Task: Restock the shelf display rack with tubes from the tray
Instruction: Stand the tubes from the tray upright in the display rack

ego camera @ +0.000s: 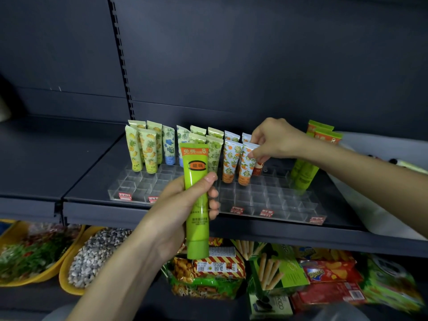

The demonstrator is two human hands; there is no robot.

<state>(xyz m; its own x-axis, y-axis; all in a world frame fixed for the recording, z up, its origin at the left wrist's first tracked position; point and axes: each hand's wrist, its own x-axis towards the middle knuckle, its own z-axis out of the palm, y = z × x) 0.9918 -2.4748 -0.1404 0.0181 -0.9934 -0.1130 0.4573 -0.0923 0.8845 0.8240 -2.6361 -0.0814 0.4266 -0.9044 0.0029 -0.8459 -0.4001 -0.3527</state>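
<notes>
Head view: green tube (196,200) upright, cap down, just in front of clear rack (266,198), gripped round its middle by left hand (178,212), fingers and thumb curled about it. Over rack's rear cells, right hand (275,142), fingertips pinching top of small red-and-white tube (258,168). Patterned tubes (150,149) standing along rack's back rows; taller green tubes (303,172) at rack's right end. White tray (370,205) right of rack. Snack packs (220,267) below rack.
</notes>
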